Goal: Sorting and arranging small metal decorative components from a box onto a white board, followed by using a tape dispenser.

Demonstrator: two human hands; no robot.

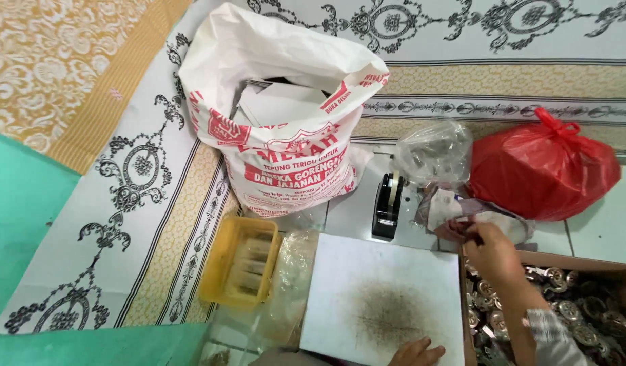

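My right hand reaches forward over the corner of a cardboard box. Its fingertips pinch a crumpled plastic bag that lies beside a black tape dispenser. The box holds several shiny round metal pieces. Only the fingers of my left hand show at the bottom edge, lying spread on a white board with a dark smudge in its middle. Nothing is in that hand.
A big white sack with red print stands open at the back, flat white sheets inside. A red plastic bag and a clear bag lie to its right. A yellow plastic tub and clear plastic wrap lie left of the board.
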